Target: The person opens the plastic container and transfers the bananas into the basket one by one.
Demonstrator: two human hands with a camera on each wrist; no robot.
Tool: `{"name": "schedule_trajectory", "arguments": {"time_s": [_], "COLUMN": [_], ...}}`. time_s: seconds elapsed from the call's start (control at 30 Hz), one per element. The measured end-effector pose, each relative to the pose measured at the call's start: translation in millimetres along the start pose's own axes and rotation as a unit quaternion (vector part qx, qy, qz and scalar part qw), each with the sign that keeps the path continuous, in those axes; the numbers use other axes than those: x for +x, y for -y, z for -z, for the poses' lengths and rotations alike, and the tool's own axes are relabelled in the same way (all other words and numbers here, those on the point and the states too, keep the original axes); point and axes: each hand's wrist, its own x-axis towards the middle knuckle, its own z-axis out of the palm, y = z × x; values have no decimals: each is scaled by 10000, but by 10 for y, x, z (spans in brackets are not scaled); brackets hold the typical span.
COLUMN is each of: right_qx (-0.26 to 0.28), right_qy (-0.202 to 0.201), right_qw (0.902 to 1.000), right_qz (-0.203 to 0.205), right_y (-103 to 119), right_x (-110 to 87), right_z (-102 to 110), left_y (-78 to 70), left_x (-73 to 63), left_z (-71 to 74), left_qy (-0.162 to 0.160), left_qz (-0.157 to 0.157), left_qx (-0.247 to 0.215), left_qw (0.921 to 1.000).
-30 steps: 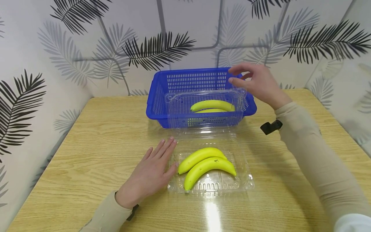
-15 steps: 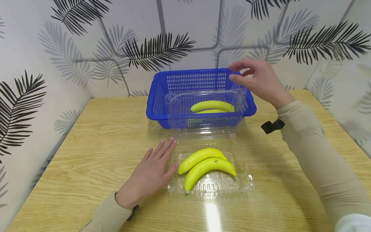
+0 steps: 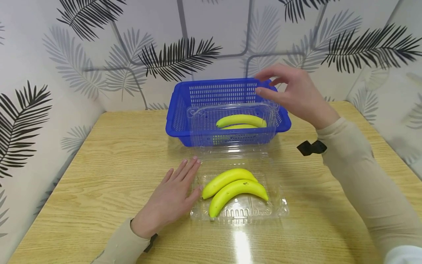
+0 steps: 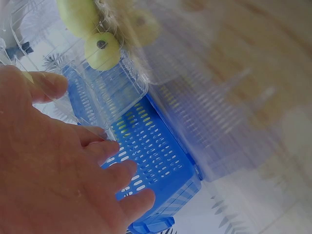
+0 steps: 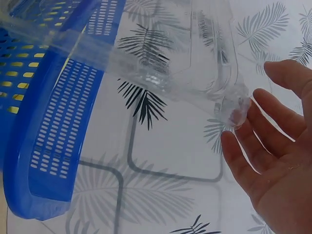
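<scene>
A pale leaf-patterned wall (image 3: 217, 29) backs a wood-grain bench (image 3: 108, 154). On the bench, a blue basket (image 3: 174, 131) stands behind an open clear plastic box (image 3: 242, 212), whose raised lid (image 3: 204, 117) is in front of the basket. The left hand (image 3: 171, 198) lies flat at the box's left edge, fingers straight. The right hand (image 3: 293, 88) has thumb and fingers wide apart near the lid's corner; contact cannot be told. Two bananas (image 3: 235, 190) lie side by side in the box; two more bananas (image 3: 242, 119) show through the lid.
</scene>
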Motion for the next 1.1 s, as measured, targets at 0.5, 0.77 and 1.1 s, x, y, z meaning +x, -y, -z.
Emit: {"name": "schedule_trajectory", "arguments": {"time_s": [0.5,0.77,1.1], "right_qx": [164,95,201], "right_qy": [-63,9,145], "right_qw": [9949,9916,9870], "right_qz": [989,1289,1588], "right_y": [213,306,389], "right_x": [-114,-208,-315], "right_z": [-12,-30,-107], "left_y": [-10,-11,-6], "left_x": [1,1,-5], "left_z": [3,9,7], "left_qy": [-7,-11,4], "left_qz": [-20,-7,0], "left_qx": [29,71,71], "left_qw": [10000,10000,10000]}}
